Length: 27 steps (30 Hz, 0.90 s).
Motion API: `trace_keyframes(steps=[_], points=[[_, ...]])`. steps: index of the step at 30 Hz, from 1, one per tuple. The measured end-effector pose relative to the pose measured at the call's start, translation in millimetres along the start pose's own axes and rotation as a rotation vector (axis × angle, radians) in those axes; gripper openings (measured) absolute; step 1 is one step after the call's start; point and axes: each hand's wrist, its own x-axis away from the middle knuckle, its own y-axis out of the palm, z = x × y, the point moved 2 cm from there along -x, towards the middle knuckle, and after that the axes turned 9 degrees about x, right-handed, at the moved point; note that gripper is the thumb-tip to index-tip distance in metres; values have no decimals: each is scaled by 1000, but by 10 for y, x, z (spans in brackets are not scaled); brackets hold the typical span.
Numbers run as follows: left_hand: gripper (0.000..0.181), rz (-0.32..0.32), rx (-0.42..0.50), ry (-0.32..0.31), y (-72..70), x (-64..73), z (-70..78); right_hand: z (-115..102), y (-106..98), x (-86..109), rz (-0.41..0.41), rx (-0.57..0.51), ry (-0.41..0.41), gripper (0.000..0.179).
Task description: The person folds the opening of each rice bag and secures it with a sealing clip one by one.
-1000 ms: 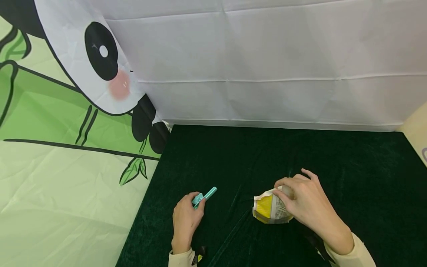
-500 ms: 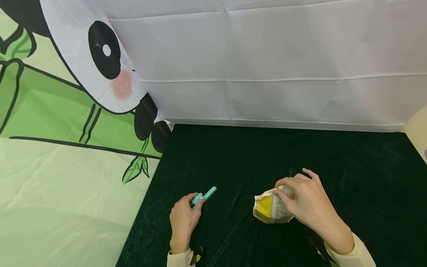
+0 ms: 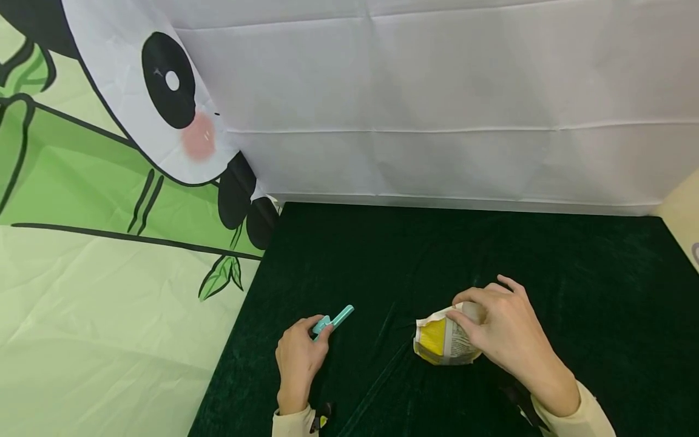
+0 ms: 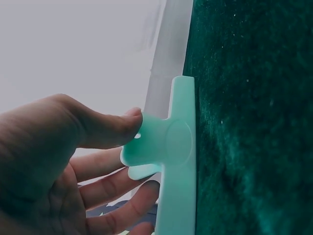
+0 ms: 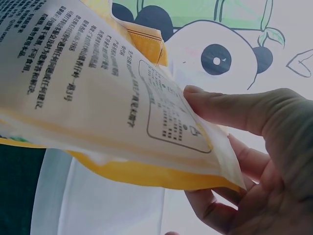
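A mint-green sealing clip (image 3: 334,321) with a long flat bar is pinched between the thumb and fingers of my left hand (image 3: 303,355). The left wrist view shows the thumb on the clip's wide handle tab (image 4: 146,142), with the fingers behind it. To the right, my right hand (image 3: 505,331) grips the upper edge of a yellow and white printed bag (image 3: 445,340). Up close in the right wrist view, the bag's white panel (image 5: 93,73) carries dense dark print, and the thumb presses its edge near a boxed label. The hands are apart, with the clip left of the bag.
Dark green velvet cloth (image 3: 382,255) covers the table. A white sheet (image 3: 437,103) hangs along the back, and a panda-and-bamboo printed backdrop (image 3: 125,200) stands on the left. A cream panel (image 3: 682,212) edges the right side.
My left hand has drifted slightly left with the clip. The right hand and the bag stay almost where they were.
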Motion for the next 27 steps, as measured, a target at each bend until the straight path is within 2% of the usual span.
trace_keyframes(steps=[7,14,22,27], points=[[24,9,55,3,-9,17,34,46,-1,-11,10,-19,2,19],[26,-48,198,-2,-25,60,103,87,-17,-27,-29,-42,9,17],[28,-28,216,-17,-24,71,160,146,-30,-51,-59,-56,7,15],[27,-7,228,-26,-20,77,177,180,-43,-66,-50,-44,2,15]])
